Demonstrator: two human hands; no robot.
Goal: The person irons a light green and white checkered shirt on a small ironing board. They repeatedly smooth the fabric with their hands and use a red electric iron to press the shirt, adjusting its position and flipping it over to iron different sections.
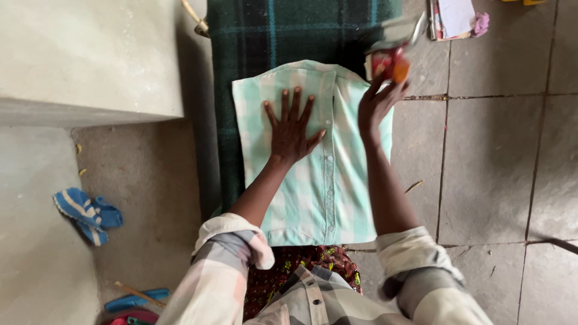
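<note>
Taking the folded mint-and-white checked shirt [313, 174] as the landmark: well to its left a blue striped cloth [86, 213] lies crumpled on the concrete floor [150, 174], and below that cloth a blue-handled tool [135, 298] lies near the frame's lower edge. The shirt itself lies flat on a dark green plaid blanket [265, 30], button placket running down its middle, collar end pointing away from the person. The left hand [291, 129] rests open on the shirt's upper left part, palm down, all 5 fingers spread. The right hand [376, 105] is raised over the shirt's upper right edge, fingers loosely curled and apart, just below a blurred iron [391, 51] with a red and orange body; whether the fingertips touch it cannot be told. Right of the shirt are grey floor tiles [487, 162], with some papers [454, 18] at the top.
</note>
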